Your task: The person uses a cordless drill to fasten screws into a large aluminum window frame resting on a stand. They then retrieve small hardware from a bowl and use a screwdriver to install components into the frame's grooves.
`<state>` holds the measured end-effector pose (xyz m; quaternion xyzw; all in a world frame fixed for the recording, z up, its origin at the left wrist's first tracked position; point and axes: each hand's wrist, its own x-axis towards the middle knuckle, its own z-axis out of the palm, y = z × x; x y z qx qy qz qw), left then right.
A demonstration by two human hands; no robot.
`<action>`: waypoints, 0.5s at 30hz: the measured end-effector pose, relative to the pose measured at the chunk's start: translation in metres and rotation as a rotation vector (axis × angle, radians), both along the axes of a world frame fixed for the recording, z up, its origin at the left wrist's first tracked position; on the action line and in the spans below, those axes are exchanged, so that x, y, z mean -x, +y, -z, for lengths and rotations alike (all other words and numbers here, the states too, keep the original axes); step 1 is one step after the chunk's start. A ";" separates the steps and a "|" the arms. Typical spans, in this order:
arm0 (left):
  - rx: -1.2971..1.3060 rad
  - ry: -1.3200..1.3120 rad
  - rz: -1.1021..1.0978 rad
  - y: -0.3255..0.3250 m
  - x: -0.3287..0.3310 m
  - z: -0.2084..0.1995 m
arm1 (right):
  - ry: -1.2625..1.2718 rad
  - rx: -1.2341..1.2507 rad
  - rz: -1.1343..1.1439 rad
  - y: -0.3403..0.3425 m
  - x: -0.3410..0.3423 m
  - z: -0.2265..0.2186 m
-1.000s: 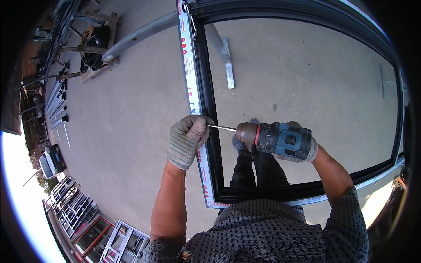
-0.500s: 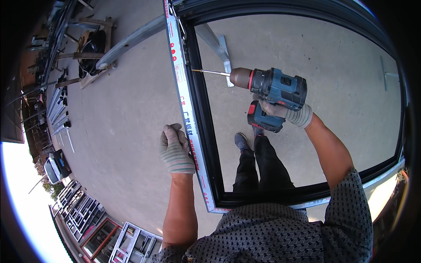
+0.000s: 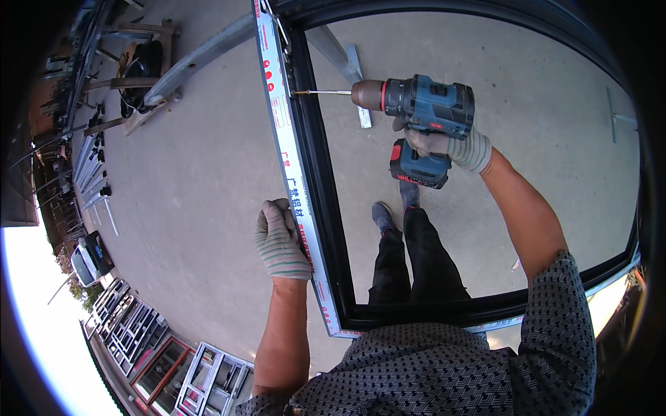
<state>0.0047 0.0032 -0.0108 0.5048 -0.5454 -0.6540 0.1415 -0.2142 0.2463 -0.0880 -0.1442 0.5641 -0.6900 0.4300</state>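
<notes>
My right hand [image 3: 444, 144], in a striped work glove, is wrapped round the grip of a blue and black cordless drill [image 3: 433, 104]. Its long bit [image 3: 326, 92] points left, and the brassy tip meets the left bar of a black window frame [image 3: 322, 208], just below a metal hardware strip [image 3: 286, 45]. White protective film [image 3: 284, 139] with red and blue print covers that bar's outer face. Beside the bar's outer edge, my gloved left hand [image 3: 283, 239] is closed with curled fingers; whatever it may hold is hidden.
A metal beam [image 3: 201, 62] runs beneath the frame at the upper left, by a wooden stand [image 3: 139, 83]. Metal profiles [image 3: 91, 170] lie farther left. Several finished frames [image 3: 128, 326] lean at the lower left. My shoes [image 3: 383, 216] show through the frame opening.
The drill and my right hand have moved up and slightly left, bringing the bit tip farther onto the frame's left bar. My left hand stays nearly where it was.
</notes>
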 end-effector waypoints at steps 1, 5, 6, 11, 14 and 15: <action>0.003 -0.003 0.002 0.000 -0.001 0.001 | 0.003 0.005 0.002 -0.001 0.001 0.001; 0.000 -0.031 -0.002 0.002 0.003 -0.002 | 0.049 -0.053 -0.020 -0.003 0.007 0.007; -0.003 -0.035 0.003 0.003 0.004 -0.003 | 0.041 -0.047 -0.026 -0.004 0.010 0.007; -0.065 0.004 0.007 0.002 0.001 0.003 | -0.033 -0.047 -0.069 -0.004 0.024 -0.003; -0.089 0.016 -0.006 0.000 -0.003 0.008 | -0.034 -0.053 -0.098 -0.003 0.031 -0.001; -0.091 -0.008 -0.011 0.000 -0.002 0.008 | -0.028 -0.058 -0.103 -0.003 0.033 0.000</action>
